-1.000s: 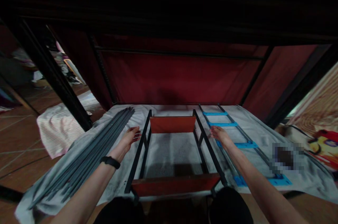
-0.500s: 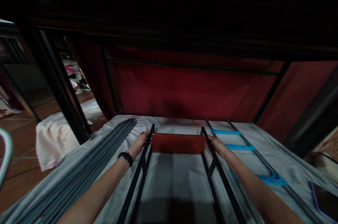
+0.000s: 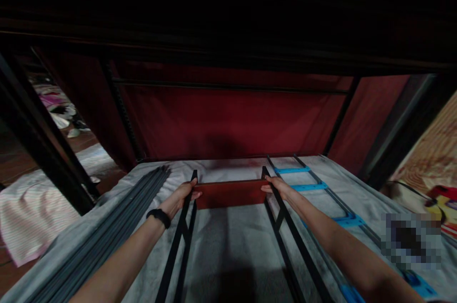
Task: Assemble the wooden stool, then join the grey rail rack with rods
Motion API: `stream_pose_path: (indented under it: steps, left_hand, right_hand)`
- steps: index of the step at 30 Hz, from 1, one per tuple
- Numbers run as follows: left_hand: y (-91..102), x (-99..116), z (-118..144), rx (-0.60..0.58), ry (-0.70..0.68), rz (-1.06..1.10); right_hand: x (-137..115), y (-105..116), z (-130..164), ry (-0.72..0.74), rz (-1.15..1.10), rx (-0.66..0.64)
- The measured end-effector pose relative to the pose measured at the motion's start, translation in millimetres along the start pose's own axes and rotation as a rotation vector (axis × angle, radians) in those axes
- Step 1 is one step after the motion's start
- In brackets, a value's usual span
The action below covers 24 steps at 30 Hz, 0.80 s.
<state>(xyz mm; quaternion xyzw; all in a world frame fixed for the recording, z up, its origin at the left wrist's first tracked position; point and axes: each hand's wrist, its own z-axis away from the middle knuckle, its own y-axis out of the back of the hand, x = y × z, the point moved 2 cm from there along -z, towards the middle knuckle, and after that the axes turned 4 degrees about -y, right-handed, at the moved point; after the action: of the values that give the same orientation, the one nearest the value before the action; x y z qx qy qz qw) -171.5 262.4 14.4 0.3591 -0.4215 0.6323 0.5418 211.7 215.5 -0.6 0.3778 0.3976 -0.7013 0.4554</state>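
Observation:
Two black metal side frames point(image 3: 183, 224) run away from me over a grey-white sheet, with a reddish-brown board point(image 3: 230, 194) spanning their far ends. My left hand point(image 3: 183, 193), below a black wristband point(image 3: 159, 217), is wrapped round the far end of the left frame, its fingertips against the board's left end. On the other side my right hand point(image 3: 277, 186) grips the right frame by its far end, with fingers reaching the board's right end. Parts of both hands are hidden behind the rails.
A bundle of grey tubes point(image 3: 107, 231) lies along the left. To the right, dark rails with blue crosspieces point(image 3: 309, 187) lie on the sheet point(image 3: 221, 246). Black posts point(image 3: 398, 124) and a red cloth point(image 3: 228, 122) enclose the space; a dark beam hangs low above. A pixelated patch covers something at right.
My view has turned rightward, so the scene sits further left. My fingers have come round the frame ends and now touch the board. The board tilts slightly, its right end higher.

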Motion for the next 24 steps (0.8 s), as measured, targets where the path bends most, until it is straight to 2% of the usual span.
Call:
stream_pose_path:
  steps: [4,8,11,16,19,24]
  left_hand:
    - [-2.6,16.2,18.0,-0.031,-0.008,0.063]
    - [-7.5,40.5,48.9,-0.036,-0.036,0.078]
    - [-14.2,66.6,77.3,-0.04,-0.04,0.087]
    - [-27.4,123.1,118.0,-0.045,-0.123,0.134]
    - [-33.3,157.6,136.0,-0.041,-0.231,0.151]
    - [-44.1,201.1,163.5,-0.088,-0.569,0.171]
  right_hand:
    - [-12.3,2.5,21.1,0.003,-0.007,0.034]
    - [-33.6,2.7,54.2,0.052,-0.034,0.001]
    - [-60.0,0.3,82.0,0.122,-0.079,-0.033]
    - [-118.0,-8.9,118.6,0.161,-0.108,0.017]
    - [-152.5,-16.7,135.6,0.234,-0.136,0.048]
    - [-191.6,-25.5,155.3,0.498,-0.218,0.053]
